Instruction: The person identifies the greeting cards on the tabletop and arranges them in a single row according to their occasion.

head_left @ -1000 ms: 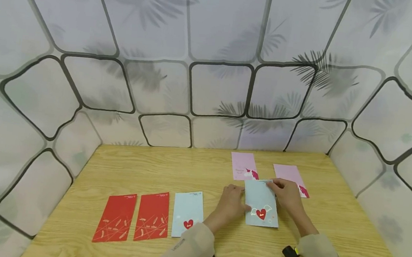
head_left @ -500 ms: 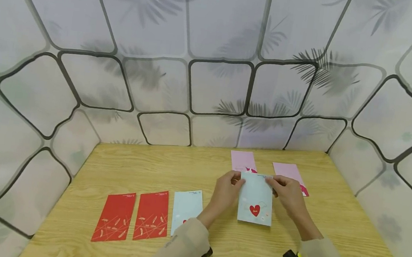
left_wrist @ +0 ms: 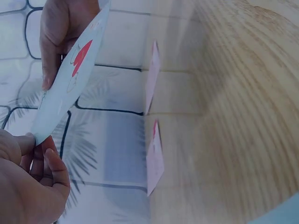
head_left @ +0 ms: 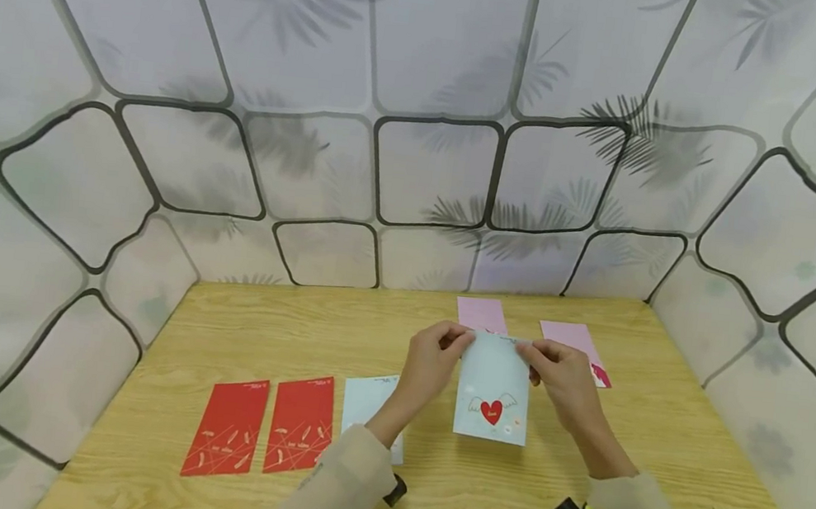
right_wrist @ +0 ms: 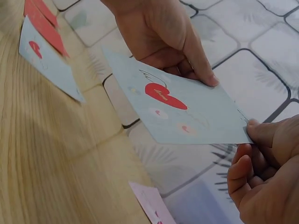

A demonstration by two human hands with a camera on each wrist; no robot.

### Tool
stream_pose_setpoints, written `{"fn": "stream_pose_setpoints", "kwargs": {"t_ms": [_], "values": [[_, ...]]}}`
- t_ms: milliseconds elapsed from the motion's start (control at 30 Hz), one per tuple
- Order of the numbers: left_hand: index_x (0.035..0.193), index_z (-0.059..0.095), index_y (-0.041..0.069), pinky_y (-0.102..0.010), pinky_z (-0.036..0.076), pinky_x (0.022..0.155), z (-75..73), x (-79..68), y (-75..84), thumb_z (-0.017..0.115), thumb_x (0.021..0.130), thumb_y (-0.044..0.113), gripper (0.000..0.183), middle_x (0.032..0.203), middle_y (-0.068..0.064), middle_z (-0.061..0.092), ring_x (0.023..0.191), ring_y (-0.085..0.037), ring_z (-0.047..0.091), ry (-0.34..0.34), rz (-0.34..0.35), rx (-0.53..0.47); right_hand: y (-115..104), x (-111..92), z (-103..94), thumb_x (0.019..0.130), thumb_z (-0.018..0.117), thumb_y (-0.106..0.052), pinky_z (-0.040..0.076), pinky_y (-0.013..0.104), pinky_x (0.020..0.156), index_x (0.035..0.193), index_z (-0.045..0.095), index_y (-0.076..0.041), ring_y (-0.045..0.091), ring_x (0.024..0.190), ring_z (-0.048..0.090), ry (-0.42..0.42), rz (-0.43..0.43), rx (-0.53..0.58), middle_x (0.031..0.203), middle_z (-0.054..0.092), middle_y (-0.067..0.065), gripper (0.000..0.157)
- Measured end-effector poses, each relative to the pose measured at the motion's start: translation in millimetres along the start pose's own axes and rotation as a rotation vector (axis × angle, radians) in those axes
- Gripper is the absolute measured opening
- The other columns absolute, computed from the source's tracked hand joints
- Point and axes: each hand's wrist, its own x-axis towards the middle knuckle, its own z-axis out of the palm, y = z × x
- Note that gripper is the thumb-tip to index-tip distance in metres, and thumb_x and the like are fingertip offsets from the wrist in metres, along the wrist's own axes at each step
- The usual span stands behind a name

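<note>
A pale blue envelope (head_left: 494, 380) with a winged red heart hangs tilted above the table, its printed edge at the top. My left hand (head_left: 432, 363) pinches its upper left corner between thumb and fingers. At the upper right corner my right hand (head_left: 565, 380) pinches it the same way. Both wrist views show the thumbs lying on the envelope's printed face, with the blue envelope (right_wrist: 173, 105) bowed a little in the left wrist view. Behind it, a pink unicorn envelope (head_left: 482, 314) is partly covered.
Two red envelopes (head_left: 229, 426) (head_left: 300, 424) lie side by side at the left of the wooden table (head_left: 280, 332). Beside them is a second pale blue envelope (head_left: 369, 396), partly under my left forearm. Another pink envelope (head_left: 569, 338) lies at the back right. Patterned cloth walls (head_left: 434, 176) enclose the table.
The blue envelope has been lifted and brought left, toward me. My left hand has moved from its left side up to the top left corner; the right hand has stayed at the top right.
</note>
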Motion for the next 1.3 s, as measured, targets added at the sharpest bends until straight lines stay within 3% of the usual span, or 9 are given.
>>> {"fn": "stream_pose_setpoints", "kwargs": {"t_ms": [500, 867, 1300], "values": [[0.098, 0.077, 0.004, -0.019, 0.049, 0.064, -39.8, -5.5, 10.1, 0.071, 0.099, 0.013, 0.01, 0.093, -0.004, 0.073, 0.074, -0.01, 0.059, 0.002, -0.019, 0.01, -19.1, 3.3, 31.0, 0.099, 0.072, -0.016, 0.045, 0.024, 0.058, 0.096, 0.07, 0.013, 0.012, 0.062, 0.049, -0.032, -0.038, 0.135, 0.069, 0.055, 0.004, 0.029], [0.098, 0.076, 0.002, -0.019, 0.047, 0.064, -54.4, -15.0, 8.6, 0.072, 0.099, 0.011, 0.01, 0.088, -0.003, 0.07, 0.074, -0.011, 0.056, 0.029, -0.064, 0.032, -14.7, 3.5, 49.7, 0.099, 0.071, -0.013, 0.043, 0.023, 0.057, 0.095, 0.07, 0.012, 0.012, 0.061, 0.048, -0.056, -0.019, 0.161, 0.069, 0.055, 0.004, 0.025], [0.097, 0.076, 0.002, -0.019, 0.047, 0.062, -64.0, -25.8, -6.1, 0.072, 0.099, 0.012, 0.011, 0.083, -0.004, 0.068, 0.072, -0.011, 0.055, 0.048, -0.087, 0.045, -5.5, 0.6, 67.5, 0.098, 0.073, -0.014, 0.042, 0.024, 0.055, 0.09, 0.069, 0.009, 0.012, 0.059, 0.047, -0.087, 0.005, 0.161, 0.067, 0.053, 0.005, 0.024]]}}
